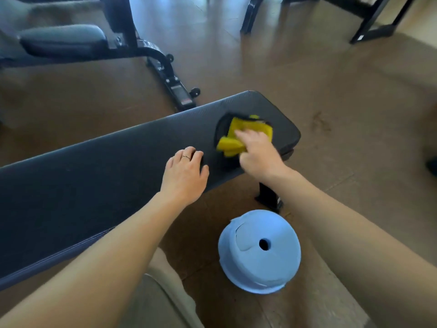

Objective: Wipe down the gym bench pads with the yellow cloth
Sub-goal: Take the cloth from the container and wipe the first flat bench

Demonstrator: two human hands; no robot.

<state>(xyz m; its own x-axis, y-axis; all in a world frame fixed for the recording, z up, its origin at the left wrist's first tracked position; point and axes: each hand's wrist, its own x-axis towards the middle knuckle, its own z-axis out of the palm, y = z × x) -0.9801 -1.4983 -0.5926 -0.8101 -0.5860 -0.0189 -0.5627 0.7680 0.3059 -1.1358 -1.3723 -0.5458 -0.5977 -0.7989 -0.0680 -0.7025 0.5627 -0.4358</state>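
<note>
Fingers (246,136) of the right hand (259,153) lie fairly straight and close together on top of the yellow cloth (236,136), pressing it flat against the bench pad (106,166); whether the thumb tucks under a fold cannot be told. Left-hand fingers (189,155) curl loosely, tips resting on the pad near the cloth, holding nothing, as the left hand (183,176) braces on the near edge.

Bunched and folded, the cloth sits at the far right end of the pad, inside a darker oval patch that looks damp. It should handle as light, soft and limp, folding under any push, so a flat palm on its middle likely serves better than a pinch at a corner. On the smooth vinyl it probably slides easily.

Long and narrow, the pad runs from near left to far right, its rounded end pointing far right; strokes along that axis seem natural. Beside the bench, on the floor (331,91), stands a blue paper roll (260,254). Another bench (63,39) sits far left.
</note>
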